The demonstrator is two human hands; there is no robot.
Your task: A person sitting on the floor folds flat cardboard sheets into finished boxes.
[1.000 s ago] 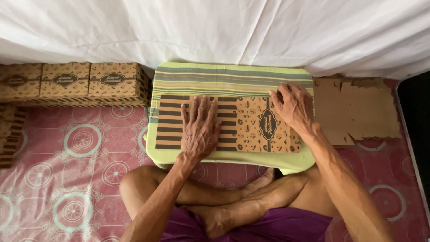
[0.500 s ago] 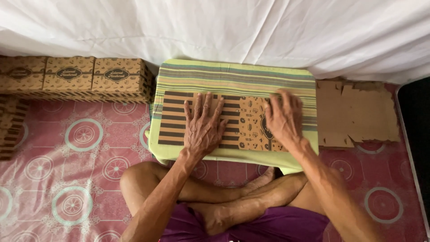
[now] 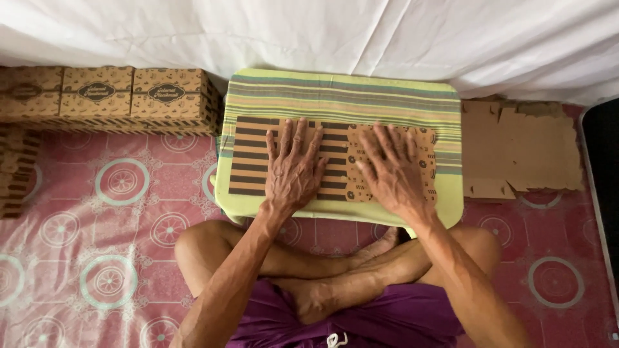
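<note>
A flat printed cardboard box blank (image 3: 248, 158), brown with dark stripes and a patterned panel, lies on a small low table covered with a striped yellow-green cloth (image 3: 342, 96). My left hand (image 3: 293, 167) rests flat on the striped part, fingers spread. My right hand (image 3: 390, 169) presses flat on the patterned panel, fingers apart. Neither hand grips anything. My crossed legs sit just below the table.
Three folded printed boxes (image 3: 106, 96) stand in a row at the back left. More boxes (image 3: 13, 171) sit at the far left edge. A stack of plain flat cardboard (image 3: 522, 151) lies to the right. White sheet (image 3: 322, 32) hangs behind; pink patterned mat (image 3: 122, 212) below.
My right hand slid left from the blank's right end onto the patterned panel. My left hand stayed flat on the striped part.
</note>
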